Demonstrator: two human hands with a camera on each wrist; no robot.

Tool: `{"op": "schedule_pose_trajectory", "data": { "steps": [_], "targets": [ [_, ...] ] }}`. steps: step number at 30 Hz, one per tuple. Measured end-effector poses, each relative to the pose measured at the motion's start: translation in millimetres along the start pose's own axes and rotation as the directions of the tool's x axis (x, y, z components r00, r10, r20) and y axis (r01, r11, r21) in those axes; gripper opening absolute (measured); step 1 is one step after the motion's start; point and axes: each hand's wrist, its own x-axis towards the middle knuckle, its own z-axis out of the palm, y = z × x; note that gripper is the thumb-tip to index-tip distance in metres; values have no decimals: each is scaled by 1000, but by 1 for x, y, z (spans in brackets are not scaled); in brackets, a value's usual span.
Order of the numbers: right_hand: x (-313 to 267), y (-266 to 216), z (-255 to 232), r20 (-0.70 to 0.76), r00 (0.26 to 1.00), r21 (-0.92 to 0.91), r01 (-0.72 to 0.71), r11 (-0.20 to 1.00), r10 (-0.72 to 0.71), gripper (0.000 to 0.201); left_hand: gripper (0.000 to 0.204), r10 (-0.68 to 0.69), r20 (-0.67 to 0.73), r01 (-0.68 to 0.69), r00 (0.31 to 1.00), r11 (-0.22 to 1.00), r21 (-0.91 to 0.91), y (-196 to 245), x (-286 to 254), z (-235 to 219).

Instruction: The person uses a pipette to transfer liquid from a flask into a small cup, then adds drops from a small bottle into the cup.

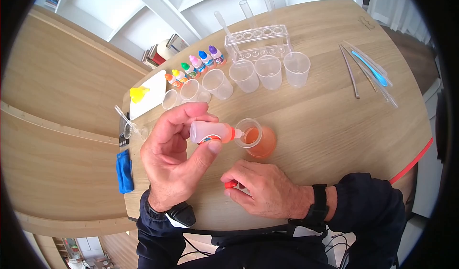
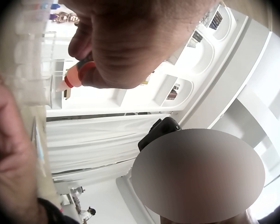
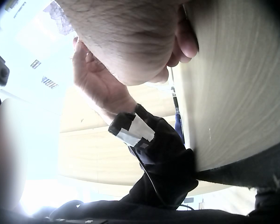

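Note:
My left hand [image 1: 173,161] grips a small dropper bottle [image 1: 205,129] between thumb and fingers, tipped on its side. Its nozzle points right, right at the rim of a clear plastic cup [image 1: 262,144] with orange liquid in it. In the left wrist view the bottle's orange-red neck [image 2: 73,77] pokes out past the fingers. Low beside the cup, near the table's front, my right hand [image 1: 265,187] pinches a small red cap [image 1: 231,184] between thumb and index finger. In the right wrist view the back of that hand [image 3: 130,39] hides the cap.
Several clear cups [image 1: 270,73] stand in a row behind, with capped dye bottles [image 1: 190,69] and a test tube rack [image 1: 258,37] beyond. A white tray [image 1: 152,94] holds something yellow at the left. Stirring tools [image 1: 370,73] lie right; a blue cloth [image 1: 124,172] lies left.

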Motion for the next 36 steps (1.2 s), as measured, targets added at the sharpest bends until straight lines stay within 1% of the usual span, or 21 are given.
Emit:
{"op": "schedule_pose_trajectory", "data": {
  "steps": [6,9,12,16,19,21,22,24,26,29,33,35,36],
  "targets": [
    [0,0,0,8,1000,-4,-7,1000,7,21,55,20,16,-20,1000,1000,-3,-1,-1,-3],
    [0,1,0,7,1000,-7,-6,1000,7,21,53,5,4,-4,1000,997,-83,-4,-2,-7],
    [0,0,0,-3,999,13,-40,999,40,21,50,-159,-70,147,985,978,-151,-4,-9,-13],
    [1,-3,0,-37,992,147,-115,982,122,21,45,-239,-12,227,971,934,-275,-16,-26,-38],
    [3,-4,0,-15,974,270,-213,939,225,23,40,-309,2,293,951,898,-328,-36,-47,-57],
    [4,-7,-2,28,952,306,-298,904,305,24,39,-339,76,341,938,858,-384,-49,-61,-67],
    [4,-8,-1,27,945,326,-316,891,325,24,39,-349,111,362,931,835,-415,-55,-68,-71],
    [5,-10,2,20,932,354,-345,869,362,25,40,-336,174,378,926,840,-389,-60,-76,-71],
    [4,-8,5,9,936,336,-335,880,353,25,41,-321,235,390,917,845,-367,-57,-76,-69],
    [4,-5,2,22,948,296,-310,904,318,26,40,-405,186,444,895,837,-319,-50,-74,-57],
    [4,-6,1,28,956,267,-288,919,292,27,39,-349,184,392,919,863,-318,-54,-77,-57],
    [6,-10,-1,60,952,253,-305,918,300,31,39,-327,171,365,930,878,-310,-55,-76,-58],
    [7,-11,-2,74,950,246,-311,918,303,34,38,-343,161,378,925,871,-314,-54,-75,-59]
  ]
}}
